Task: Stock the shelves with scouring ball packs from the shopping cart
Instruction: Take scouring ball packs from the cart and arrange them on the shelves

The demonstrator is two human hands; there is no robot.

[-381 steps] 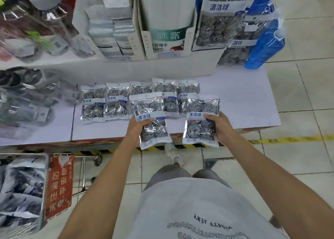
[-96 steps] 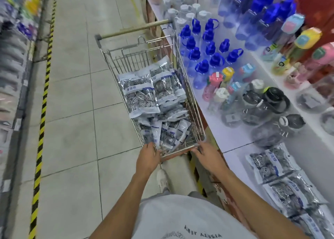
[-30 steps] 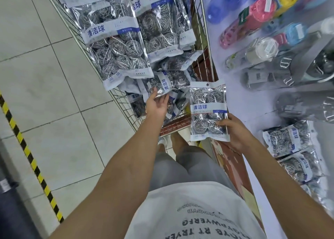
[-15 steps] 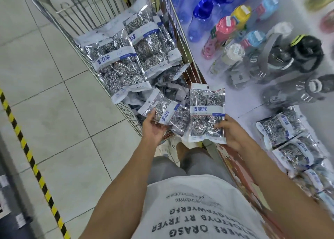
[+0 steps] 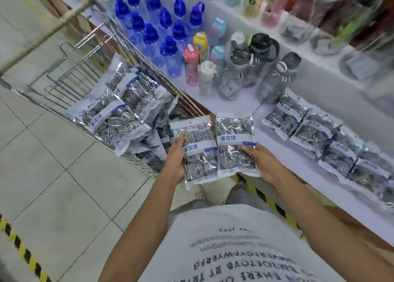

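Note:
I hold two silver scouring ball packs side by side in front of me. My left hand [image 5: 175,156] grips the left pack [image 5: 198,151] by its left edge. My right hand [image 5: 263,163] grips the right pack [image 5: 234,145] by its lower right corner. Both packs hang over the gap between the wire shopping cart [image 5: 85,72] on the left and the white shelf [image 5: 283,160] on the right. More packs [image 5: 119,115] lie piled in the cart. A row of packs [image 5: 315,134] lies flat on the shelf to the right.
Blue-capped water bottles [image 5: 166,32] and coloured and grey bottles [image 5: 245,68] stand on the shelf behind the packs. A yellow-black stripe [image 5: 21,247] runs along the tiled floor at lower left. The cart handle [image 5: 53,28] points away at upper left.
My left hand has lifted a second pack out of the cart and brought it beside the right hand's pack. The view has swung right toward the shelf.

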